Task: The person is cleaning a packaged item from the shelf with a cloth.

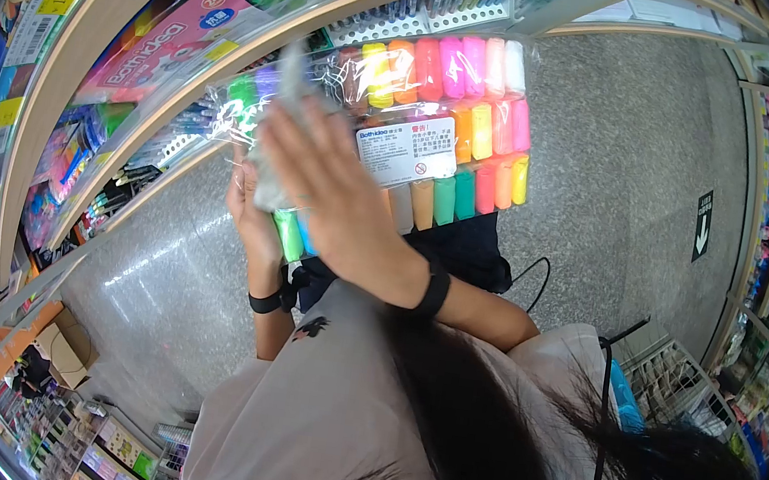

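Observation:
A clear plastic pack of colored modeling clay (432, 67) stretches out in front of me, with rows of bright sticks and a white printed label (407, 146). My left hand (256, 218) grips its left end from below, fingers partly hidden behind it. My right hand (342, 196) lies across the pack's left half, slightly blurred. Beneath its palm and fingers is a whitish cloth (273, 185), pressed against the plastic. The cloth's upper end, past the fingertips, is smeared by motion.
Shelves with wooden edges (65, 81) curve along the left, carrying a pink clay package (163, 41) and price tags. Racks of pens (459, 2) stand behind the pack. Grey floor (601, 142) lies to the right, with a black arrow sign (703, 227) and more shelving beyond.

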The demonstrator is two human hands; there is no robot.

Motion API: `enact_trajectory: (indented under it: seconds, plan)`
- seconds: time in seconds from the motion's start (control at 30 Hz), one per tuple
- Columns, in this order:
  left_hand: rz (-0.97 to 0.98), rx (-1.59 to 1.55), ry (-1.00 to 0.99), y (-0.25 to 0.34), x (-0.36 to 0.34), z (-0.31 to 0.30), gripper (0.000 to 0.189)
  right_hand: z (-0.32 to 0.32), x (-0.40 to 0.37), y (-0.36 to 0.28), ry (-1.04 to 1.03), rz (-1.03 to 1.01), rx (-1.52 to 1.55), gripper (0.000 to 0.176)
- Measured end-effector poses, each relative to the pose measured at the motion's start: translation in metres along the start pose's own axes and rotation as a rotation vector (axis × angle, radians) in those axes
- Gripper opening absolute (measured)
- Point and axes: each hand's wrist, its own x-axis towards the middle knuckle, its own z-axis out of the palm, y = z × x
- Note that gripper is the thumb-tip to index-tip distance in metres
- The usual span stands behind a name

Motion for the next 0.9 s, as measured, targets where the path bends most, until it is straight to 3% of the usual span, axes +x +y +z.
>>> enact_trajectory:
  seconds: [0.1, 0.17, 0.3, 0.37, 0.43, 0.6, 0.67, 0.8, 0.83, 0.87, 0.9]
  plan:
    - [-0.053, -0.051, 0.059, -0.009, -0.002, -0.009, 0.047, 0.004, -0.001, 0.002, -0.057, -0.074, 0.064, 0.051]
    - [-0.029, -0.042, -0.052, -0.011, -0.002, -0.016, 0.049, -0.005, -0.001, 0.008, -0.105, -0.098, 0.086, 0.049]
    - [-0.001, 0.072, 0.015, 0.008, 0.0, 0.004, 0.05, -0.045, -0.007, 0.046, 0.011, 0.018, -0.055, 0.047]
    - [-0.035, 0.036, -0.013, 0.012, -0.001, 0.007, 0.054, -0.069, -0.013, 0.064, 0.138, 0.184, 0.024, 0.046]
    - [-0.018, 0.04, 0.004, 0.014, -0.003, 0.01, 0.053, -0.086, -0.02, 0.083, 0.209, 0.252, -0.222, 0.047]
    - [-0.008, 0.066, 0.018, 0.01, -0.001, 0.008, 0.052, -0.094, -0.022, 0.082, 0.163, 0.4, -0.241, 0.051]
    - [-0.021, 0.059, -0.003, 0.01, -0.002, 0.008, 0.052, -0.078, -0.017, 0.071, 0.202, 0.311, -0.359, 0.054]
    - [-0.022, 0.045, 0.029, 0.002, -0.001, 0.002, 0.051, -0.035, -0.013, 0.02, -0.013, 0.157, 0.111, 0.055]
    - [-0.015, 0.077, 0.042, -0.002, 0.0, -0.001, 0.051, -0.026, -0.019, 0.019, -0.16, -0.02, 0.138, 0.05]
    - [-0.08, -0.115, 0.081, -0.006, 0.002, -0.003, 0.051, -0.012, -0.03, 0.014, -0.338, 0.025, 0.553, 0.035]
    - [-0.146, -0.307, 0.118, -0.016, 0.003, -0.006, 0.051, -0.015, -0.029, 0.007, -0.362, -0.155, 0.463, 0.028]
